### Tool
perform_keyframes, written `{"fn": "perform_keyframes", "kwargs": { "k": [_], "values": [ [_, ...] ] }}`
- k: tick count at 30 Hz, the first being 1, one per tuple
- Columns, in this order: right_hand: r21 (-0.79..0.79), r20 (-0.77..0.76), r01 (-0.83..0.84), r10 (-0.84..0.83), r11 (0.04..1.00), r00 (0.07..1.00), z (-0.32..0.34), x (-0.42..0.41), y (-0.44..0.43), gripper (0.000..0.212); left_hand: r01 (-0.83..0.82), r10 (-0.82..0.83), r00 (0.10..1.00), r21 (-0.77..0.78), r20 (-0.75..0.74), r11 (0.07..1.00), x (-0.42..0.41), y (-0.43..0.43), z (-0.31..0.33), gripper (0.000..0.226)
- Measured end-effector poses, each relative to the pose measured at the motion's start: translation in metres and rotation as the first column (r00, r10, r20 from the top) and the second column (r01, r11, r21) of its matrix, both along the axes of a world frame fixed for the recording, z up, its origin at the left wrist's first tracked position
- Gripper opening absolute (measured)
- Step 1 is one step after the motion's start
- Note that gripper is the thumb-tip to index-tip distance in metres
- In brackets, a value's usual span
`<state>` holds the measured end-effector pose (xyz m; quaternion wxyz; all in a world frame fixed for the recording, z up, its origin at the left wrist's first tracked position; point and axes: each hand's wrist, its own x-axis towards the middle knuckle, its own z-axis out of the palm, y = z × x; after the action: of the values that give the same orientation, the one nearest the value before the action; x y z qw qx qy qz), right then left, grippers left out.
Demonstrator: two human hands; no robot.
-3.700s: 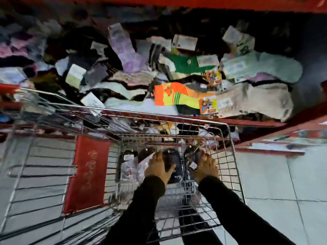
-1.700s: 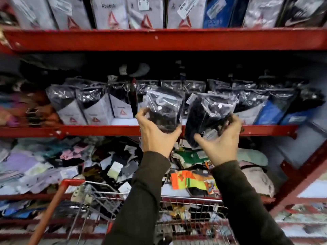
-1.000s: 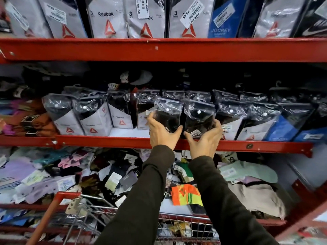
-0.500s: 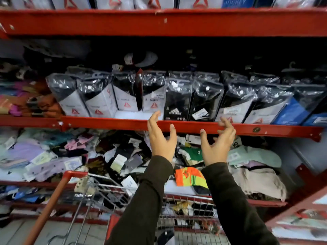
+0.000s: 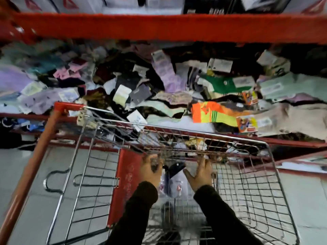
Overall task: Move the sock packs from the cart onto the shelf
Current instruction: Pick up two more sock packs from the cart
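Observation:
Both my hands are down inside the wire cart (image 5: 261, 174). A sock pack (image 5: 174, 181), dark on top with a white card, lies in the cart between them. My left hand (image 5: 150, 171) has its fingers curled over something dark at the cart's far end; blur hides whether it grips it. To the right of the pack, my right hand (image 5: 200, 174) is spread and holds nothing. The red shelf (image 5: 159, 27) runs across the top of the view, with the bottoms of several standing sock packs (image 5: 70, 4) just visible on it.
Below the red shelf, a lower shelf holds a heap of loose socks (image 5: 159, 85), with an orange and yellow pair (image 5: 212, 114) near the front. The cart has a red flap (image 5: 127, 183) and a red handle bar (image 5: 35, 156). Grey tiled floor (image 5: 309, 200) lies on both sides.
Both hands dropped from the shelf edge, where they let go of two packs, down into the cart. The view tilted downward with them.

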<state>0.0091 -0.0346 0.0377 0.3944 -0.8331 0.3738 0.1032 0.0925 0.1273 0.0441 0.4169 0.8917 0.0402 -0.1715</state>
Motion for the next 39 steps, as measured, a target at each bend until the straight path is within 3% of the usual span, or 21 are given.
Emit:
{"fn": "perform_keyframes", "kwargs": {
  "k": [4,10,13,17,23,31,35,39],
  "values": [
    [0.004,-0.400,-0.175,0.162,0.985,0.902,-0.065,0.003,0.021,0.105,0.130,-0.083,0.951,0.143,-0.298,0.981,-0.011,0.009,-0.065,0.040],
    [-0.052,-0.555,-0.315,0.235,0.948,0.798,-0.129,0.014,0.047,0.119,0.273,-0.081,0.890,0.381,-0.449,0.884,-0.023,0.014,-0.122,0.075],
    [-0.146,-0.492,-0.213,0.116,0.966,0.863,-0.138,0.012,0.054,0.126,0.271,-0.083,0.905,0.414,-0.418,0.869,-0.025,0.012,-0.138,0.082],
    [-0.091,-0.433,-0.135,0.083,0.987,0.897,-0.141,0.010,0.053,0.140,0.227,-0.035,0.921,0.462,-0.388,0.858,-0.020,0.007,-0.147,0.086],
    [-0.089,-0.460,-0.176,0.116,0.980,0.880,-0.137,0.006,0.045,0.130,0.211,0.027,0.921,0.556,-0.389,0.804,-0.013,-0.007,-0.156,0.090],
    [-0.074,-0.409,-0.103,0.064,0.992,0.910,-0.138,0.001,0.039,0.124,0.240,0.067,0.918,0.684,-0.390,0.689,-0.010,-0.016,-0.175,0.122],
    [-0.072,-0.410,-0.092,0.054,0.993,0.911,-0.138,0.000,0.038,0.122,0.255,0.029,0.932,0.710,-0.361,0.657,-0.012,-0.015,-0.173,0.116],
    [-0.098,-0.410,-0.113,0.064,0.989,0.910,-0.138,-0.005,0.032,0.121,0.240,0.009,0.940,0.680,-0.340,0.693,-0.012,-0.013,-0.162,0.112]
  ]
}}
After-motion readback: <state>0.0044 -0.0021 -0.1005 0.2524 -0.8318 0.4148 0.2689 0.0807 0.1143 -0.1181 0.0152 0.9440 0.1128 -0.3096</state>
